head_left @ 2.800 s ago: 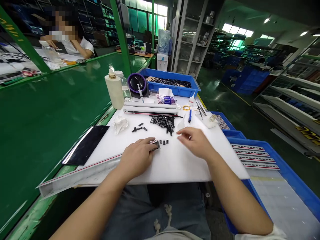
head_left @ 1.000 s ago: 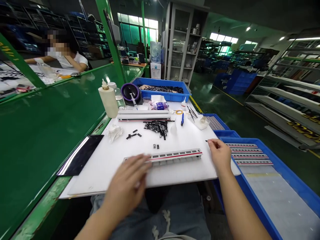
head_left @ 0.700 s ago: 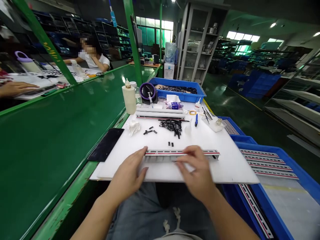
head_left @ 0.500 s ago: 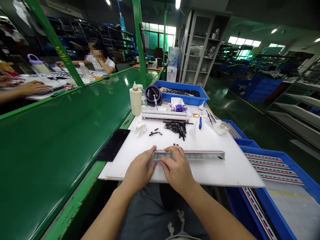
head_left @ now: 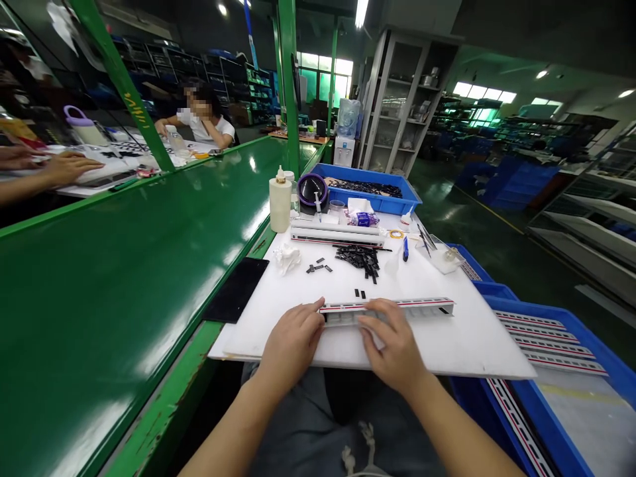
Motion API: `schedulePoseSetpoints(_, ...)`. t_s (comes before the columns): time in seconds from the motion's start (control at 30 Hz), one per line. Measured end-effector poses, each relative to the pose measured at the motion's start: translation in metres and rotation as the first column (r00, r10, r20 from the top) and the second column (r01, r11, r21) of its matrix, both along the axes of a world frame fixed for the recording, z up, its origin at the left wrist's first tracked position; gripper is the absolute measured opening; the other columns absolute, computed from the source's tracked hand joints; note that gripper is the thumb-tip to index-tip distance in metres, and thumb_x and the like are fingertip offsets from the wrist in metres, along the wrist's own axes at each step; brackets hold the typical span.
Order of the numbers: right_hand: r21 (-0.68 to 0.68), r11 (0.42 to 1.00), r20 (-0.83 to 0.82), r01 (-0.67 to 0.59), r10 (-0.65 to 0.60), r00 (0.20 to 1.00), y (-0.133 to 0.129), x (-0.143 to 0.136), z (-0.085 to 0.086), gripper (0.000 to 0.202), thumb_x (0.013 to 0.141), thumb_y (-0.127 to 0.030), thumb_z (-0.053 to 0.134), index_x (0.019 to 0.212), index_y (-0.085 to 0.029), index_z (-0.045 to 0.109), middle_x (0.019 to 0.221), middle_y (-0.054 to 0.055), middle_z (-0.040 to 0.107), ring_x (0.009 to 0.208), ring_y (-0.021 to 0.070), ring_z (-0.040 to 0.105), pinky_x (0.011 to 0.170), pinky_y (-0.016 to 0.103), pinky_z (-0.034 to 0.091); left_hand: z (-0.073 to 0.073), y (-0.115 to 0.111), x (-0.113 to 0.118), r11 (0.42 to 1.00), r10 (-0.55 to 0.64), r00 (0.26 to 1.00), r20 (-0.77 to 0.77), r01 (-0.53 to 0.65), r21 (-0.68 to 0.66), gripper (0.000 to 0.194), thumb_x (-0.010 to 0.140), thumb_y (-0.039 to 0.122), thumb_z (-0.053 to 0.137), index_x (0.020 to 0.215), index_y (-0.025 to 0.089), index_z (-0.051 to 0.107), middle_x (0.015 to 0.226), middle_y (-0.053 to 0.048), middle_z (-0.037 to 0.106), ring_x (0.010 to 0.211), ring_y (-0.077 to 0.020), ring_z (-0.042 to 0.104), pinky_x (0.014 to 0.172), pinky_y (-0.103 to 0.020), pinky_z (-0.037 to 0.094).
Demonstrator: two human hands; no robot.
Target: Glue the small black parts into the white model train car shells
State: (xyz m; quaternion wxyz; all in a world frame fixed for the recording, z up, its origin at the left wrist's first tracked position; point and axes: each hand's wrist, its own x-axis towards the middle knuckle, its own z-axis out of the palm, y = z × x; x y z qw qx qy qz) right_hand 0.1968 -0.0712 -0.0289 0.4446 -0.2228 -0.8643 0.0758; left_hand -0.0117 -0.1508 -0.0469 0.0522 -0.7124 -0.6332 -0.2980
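A long white model train car shell (head_left: 422, 304) with a red stripe and window openings lies across the white board (head_left: 477, 344), its hollow side toward me. My left hand (head_left: 294, 336) is closed on the shell's left end, thumb partly hidden. My right hand (head_left: 395, 344) grips it near the middle, fingers over the top edge and thumb below. A dark piece shows inside each end of the shell. Just beyond it lie two small black pieces (head_left: 360, 293). Farther back are a pile of black pieces (head_left: 358, 260) and several loose ones (head_left: 318, 267).
Another white shell (head_left: 338, 233) lies behind the pile. A squeeze bottle (head_left: 280, 202), a blue cutter (head_left: 405, 249) and crumpled tissue (head_left: 287, 258) are around it. Blue bins (head_left: 566, 308) with striped shells stand at right. Left is a green conveyor (head_left: 149, 265); co-workers sit beyond.
My right hand has slid right along the shell, away from my left hand. The shell has tipped slightly, so its striped window side shows more. The view has shifted a little.
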Motion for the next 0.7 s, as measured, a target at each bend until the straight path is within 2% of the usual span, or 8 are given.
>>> schedulePoseSetpoints(0.1,-0.036,0.972,-0.118,0.23,-0.233,0.965,0.035,0.035,0.006,0.021,0.084,-0.016,0.057,0.102,-0.024,0.066,0.11,0.011,0.061,0.108,0.0273,0.057,0.095,0.049,0.049,0.007,0.0,0.003,1.0,0.012,0.981,-0.192,-0.009,0.017,0.022,0.092,0.013,0.048,0.099,0.019,0.068,0.134,-0.01,0.061,0.113,-0.0277,0.062,0.1,-0.048,0.05)
schedulePoseSetpoints(0.17,-0.174,0.907,-0.122,0.383,-0.406,0.906,0.066,0.05,0.014,0.026,0.083,-0.024,0.058,0.109,-0.021,0.063,0.114,0.011,0.061,0.111,0.0276,0.057,0.098,0.049,0.047,0.012,0.0,0.007,0.999,0.035,0.964,-0.262,-0.037,-0.001,0.024,0.091,0.014,0.05,0.104,0.018,0.07,0.134,-0.011,0.061,0.112,-0.0297,0.062,0.098,-0.048,0.051)
schedulePoseSetpoints(0.23,-0.353,0.82,0.003,0.45,-0.48,0.877,0.099,0.057,0.022,0.043,0.082,-0.03,0.06,0.123,-0.019,0.055,0.124,0.012,0.059,0.115,0.0277,0.056,0.099,0.047,0.046,0.018,0.001,0.012,0.997,0.065,0.951,-0.302,-0.077,-0.029,0.024,0.091,0.017,0.051,0.103,0.017,0.071,0.133,-0.014,0.062,0.11,-0.031,0.062,0.097,-0.049,0.051)
schedulePoseSetpoints(0.33,-0.541,0.701,0.278,0.465,-0.372,0.885,0.143,0.052,0.03,0.062,0.08,-0.036,0.065,0.135,-0.016,0.044,0.133,0.015,0.057,0.117,0.0266,0.057,0.096,0.041,0.047,0.026,0.003,0.02,0.984,0.124,0.933,-0.337,-0.16,-0.083,0.024,0.092,0.019,0.05,0.095,0.017,0.074,0.131,-0.016,0.063,0.108,-0.0316,0.063,0.092,-0.048,0.052)
schedulePoseSetpoints(0.4,-0.586,0.671,0.376,0.454,-0.271,0.886,0.163,0.044,0.031,0.066,0.076,-0.036,0.071,0.133,-0.014,0.045,0.129,0.016,0.06,0.11,0.0253,0.061,0.09,0.036,0.048,0.03,0.004,0.024,0.969,0.161,0.924,-0.347,-0.214,-0.123,0.025,0.092,0.02,0.049,0.09,0.018,0.075,0.132,-0.016,0.062,0.108,-0.0319,0.063,0.089,-0.048,0.052)
schedulePoseSetpoints(0.53,-0.586,0.68,0.444,0.441,-0.186,0.876,0.183,0.026,0.028,0.054,0.069,-0.028,0.077,0.116,-0.012,0.057,0.114,0.015,0.067,0.091,0.0223,0.066,0.073,0.029,0.047,0.035,0.005,0.029,0.938,0.188,0.925,-0.33,-0.269,-0.218,0.027,0.094,0.023,0.048,0.092,0.02,0.074,0.131,-0.013,0.064,0.107,-0.0313,0.064,0.085,-0.048,0.053)
schedulePoseSetpoints(0.7,-0.54,0.728,0.461,0.422,-0.164,0.872,0.185,0.02,0.034,0.024,0.07,-0.02,0.073,0.092,-0.014,0.064,0.083,0.006,0.067,0.082,0.0223,0.062,0.071,0.029,0.041,0.037,0.006,0.03,0.93,0.174,0.933,-0.315,-0.26,-0.258,0.026,0.094,0.023,0.048,0.095,0.02,0.074,0.126,-0.011,0.067,0.106,-0.0304,0.065,0.084,-0.046,0.053)
